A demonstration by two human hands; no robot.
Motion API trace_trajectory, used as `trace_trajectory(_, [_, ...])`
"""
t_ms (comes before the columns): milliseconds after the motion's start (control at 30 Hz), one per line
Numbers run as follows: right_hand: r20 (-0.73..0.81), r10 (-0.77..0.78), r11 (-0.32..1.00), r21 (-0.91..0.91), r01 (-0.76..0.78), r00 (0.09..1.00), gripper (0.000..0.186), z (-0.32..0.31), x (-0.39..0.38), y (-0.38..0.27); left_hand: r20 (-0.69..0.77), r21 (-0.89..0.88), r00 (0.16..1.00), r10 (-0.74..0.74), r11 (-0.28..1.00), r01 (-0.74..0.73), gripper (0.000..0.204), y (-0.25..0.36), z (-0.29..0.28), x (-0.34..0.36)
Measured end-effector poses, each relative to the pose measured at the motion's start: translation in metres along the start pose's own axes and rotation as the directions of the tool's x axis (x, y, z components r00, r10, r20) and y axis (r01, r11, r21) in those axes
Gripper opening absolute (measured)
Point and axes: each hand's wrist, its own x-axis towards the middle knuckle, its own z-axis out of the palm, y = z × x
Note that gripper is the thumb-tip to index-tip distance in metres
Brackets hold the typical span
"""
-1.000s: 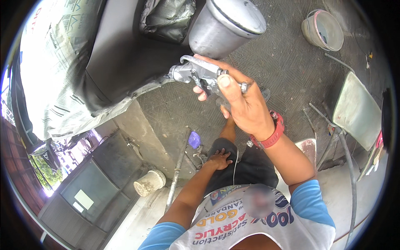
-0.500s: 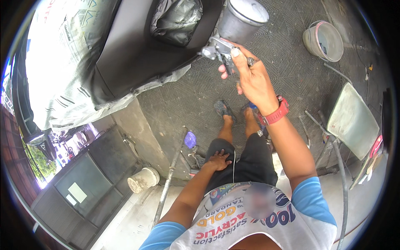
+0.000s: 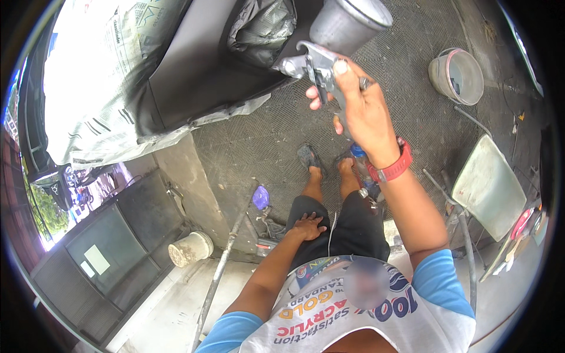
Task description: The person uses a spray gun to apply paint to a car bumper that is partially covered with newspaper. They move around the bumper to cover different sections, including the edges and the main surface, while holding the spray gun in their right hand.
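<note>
Right hand (image 3: 368,115) clasped spray gun (image 3: 321,62)

Head view: the metal cup (image 3: 344,26) sat above the grip, the dark panel (image 3: 194,65) to its left; below, the left hand (image 3: 310,227) lay flat; spraying seemed underway, the next move calling for steady aim

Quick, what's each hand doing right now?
Left hand: open, resting palm-down on the dark shorts.
Right hand: closed around the spray gun.
</note>
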Motion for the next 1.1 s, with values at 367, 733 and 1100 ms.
trace_trajectory(367, [0.286,-0.319,0.917,-0.146,0.370,0.903,0.047,0.002,-0.019,-0.017,-0.040,-0.054,0.999,-0.010,0.999,0.007,0.075,0.015,-0.005,-0.002])
trace_trajectory(733, [-0.052,-0.327,0.916,-0.262,0.304,0.943,0.053,-0.016,-0.010,-0.080,-0.230,-0.110,0.972,0.045,0.991,-0.072,0.073,0.036,-0.009,-0.007])
trace_trajectory(1100, [0.332,-0.129,0.972,-0.144,0.185,0.935,0.064,0.015,-0.027,-0.072,-0.902,-0.407,0.403,0.154,0.004,-0.913,0.047,0.144,-0.193,-0.138])
